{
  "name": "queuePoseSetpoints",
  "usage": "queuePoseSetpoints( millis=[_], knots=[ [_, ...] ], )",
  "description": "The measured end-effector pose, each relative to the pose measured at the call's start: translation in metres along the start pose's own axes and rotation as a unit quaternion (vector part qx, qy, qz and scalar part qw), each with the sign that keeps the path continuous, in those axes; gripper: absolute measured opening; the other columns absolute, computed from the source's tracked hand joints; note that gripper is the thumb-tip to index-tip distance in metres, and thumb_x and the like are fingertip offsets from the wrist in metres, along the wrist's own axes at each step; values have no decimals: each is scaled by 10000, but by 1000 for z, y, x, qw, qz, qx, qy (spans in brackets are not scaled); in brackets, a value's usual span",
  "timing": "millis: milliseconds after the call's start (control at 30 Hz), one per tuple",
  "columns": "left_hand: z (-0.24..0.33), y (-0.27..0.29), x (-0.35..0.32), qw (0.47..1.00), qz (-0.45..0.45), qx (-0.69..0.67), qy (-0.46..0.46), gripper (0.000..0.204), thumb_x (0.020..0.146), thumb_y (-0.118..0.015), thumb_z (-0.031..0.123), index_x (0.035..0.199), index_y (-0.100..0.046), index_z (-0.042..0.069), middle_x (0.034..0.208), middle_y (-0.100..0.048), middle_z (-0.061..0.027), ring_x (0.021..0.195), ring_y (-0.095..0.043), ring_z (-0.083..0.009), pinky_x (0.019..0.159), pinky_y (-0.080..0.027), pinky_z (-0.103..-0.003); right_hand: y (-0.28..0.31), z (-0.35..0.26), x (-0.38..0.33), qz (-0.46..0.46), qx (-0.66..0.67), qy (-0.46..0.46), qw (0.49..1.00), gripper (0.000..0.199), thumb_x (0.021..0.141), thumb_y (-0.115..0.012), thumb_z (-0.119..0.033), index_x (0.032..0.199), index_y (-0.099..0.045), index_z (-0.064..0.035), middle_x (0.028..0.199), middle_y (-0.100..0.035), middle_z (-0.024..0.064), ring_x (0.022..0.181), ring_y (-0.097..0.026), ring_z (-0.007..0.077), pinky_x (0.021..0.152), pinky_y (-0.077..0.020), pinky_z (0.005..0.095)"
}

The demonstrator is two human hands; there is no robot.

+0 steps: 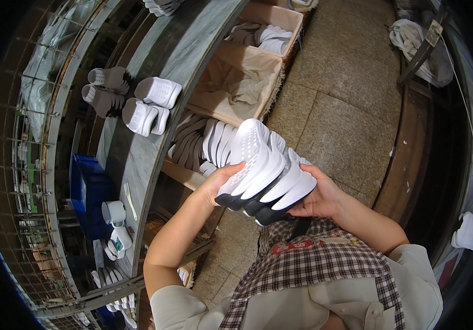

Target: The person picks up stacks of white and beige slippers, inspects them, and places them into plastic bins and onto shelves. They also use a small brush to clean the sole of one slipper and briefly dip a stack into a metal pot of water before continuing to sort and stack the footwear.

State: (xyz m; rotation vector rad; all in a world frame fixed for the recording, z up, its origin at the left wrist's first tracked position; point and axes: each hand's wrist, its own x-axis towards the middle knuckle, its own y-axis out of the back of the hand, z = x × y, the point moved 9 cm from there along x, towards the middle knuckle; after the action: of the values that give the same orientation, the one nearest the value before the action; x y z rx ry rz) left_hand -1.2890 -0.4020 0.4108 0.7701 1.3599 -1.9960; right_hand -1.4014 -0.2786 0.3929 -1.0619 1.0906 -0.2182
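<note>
A thick stack of nested white shoe soles [261, 159] with black ends is held in front of my apron, tilted, over the floor. My left hand [222, 180] grips its left side, the thumb lying on the dotted top sole. On the other side my right hand [321, 197] cups the stack's lower right, fingers partly under it. Just beyond the left hand is a bin with rows of soles, white ones [218, 138] beside grey-brown ones [188, 144]; the held stack covers part of it.
Along the left runs a metal-topped bench [162, 69] bearing white soles [159, 91], grey-brown soles [104, 99], a white mug [114, 213] and a blue crate [85, 192]. Cloth-lined bins [258, 82] stand beside it. Stone floor [335, 121] lies ahead; a dark rack borders the right.
</note>
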Motion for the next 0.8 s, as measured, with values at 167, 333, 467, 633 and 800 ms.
queuePoseSetpoints(
  millis=[167,333,467,633,800],
  knots=[
    [-2,-1,1,1000,-5,-4,0,471,911,-550,218,1270,-454,-70,1217,-562,-213,1075,-596,-283,954,-467,-391,1,0,-1,15,-3,-3,1000,564,877,-464,-531,1298,-456,-155,1248,-510,134,1093,-511,314,873,-454,504],
    [-4,-6,-2,1000,1,2,7,506,902,-567,228,1291,-426,-63,1234,-550,-205,1099,-578,-291,960,-461,-395,0,1,-4,26,-14,5,1000,589,877,-463,-536,1319,-437,-148,1277,-498,133,1115,-508,313,883,-448,513],
    [8,-8,-10,968,80,215,-101,684,910,-574,241,1424,-183,14,1358,-419,-195,1200,-489,-285,995,-432,-414,-6,-11,-9,4,-112,55,992,678,853,-521,-507,1376,-349,-112,1348,-424,158,1209,-449,316,948,-412,517],
    [24,-18,-16,942,78,232,-228,705,934,-537,308,1444,-137,28,1405,-357,-168,1264,-399,-267,1033,-374,-394,-31,-52,-24,-48,-232,206,949,926,815,-613,-432,1455,-59,-59,1421,-296,211,1316,-319,331,1035,-339,489],
    [48,-19,-21,903,41,257,-343,692,932,-539,361,1407,-227,-35,1400,-384,-123,1260,-401,-254,1050,-311,-378,-51,-78,-46,-49,-318,312,894,1018,803,-698,-303,1439,31,16,1447,-209,240,1346,-250,333,1088,-262,459]
  ],
)
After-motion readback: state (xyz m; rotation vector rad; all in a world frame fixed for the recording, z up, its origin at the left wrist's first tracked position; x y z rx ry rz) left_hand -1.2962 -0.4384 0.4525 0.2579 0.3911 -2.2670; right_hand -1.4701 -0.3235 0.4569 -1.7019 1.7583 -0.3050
